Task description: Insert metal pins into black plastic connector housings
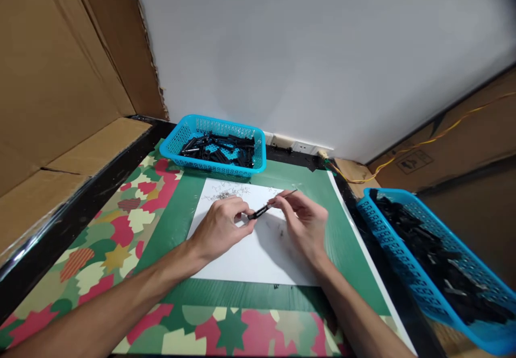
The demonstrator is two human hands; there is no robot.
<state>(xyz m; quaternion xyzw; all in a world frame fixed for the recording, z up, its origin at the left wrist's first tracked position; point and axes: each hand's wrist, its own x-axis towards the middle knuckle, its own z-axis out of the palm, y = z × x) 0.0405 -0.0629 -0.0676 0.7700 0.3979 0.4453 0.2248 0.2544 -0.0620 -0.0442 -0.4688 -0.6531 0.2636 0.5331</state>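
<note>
Your forearms [153,281] flank white sheet [250,264]; above it, left hand [221,224] pinches black part [261,211], slanting far-right to right hand [307,221], gripping thin rod [295,190].

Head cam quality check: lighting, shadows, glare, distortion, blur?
Head view: soft shadow beneath the right hand on the white rectangular sheet; faint streaky sheen on the smooth green mat; top right corner darkens; wide-angle stretch makes the right-hand blue perforated plastic basket look elongated, its contents soft; fine detail on the slim black part doesn't resolve.
</note>
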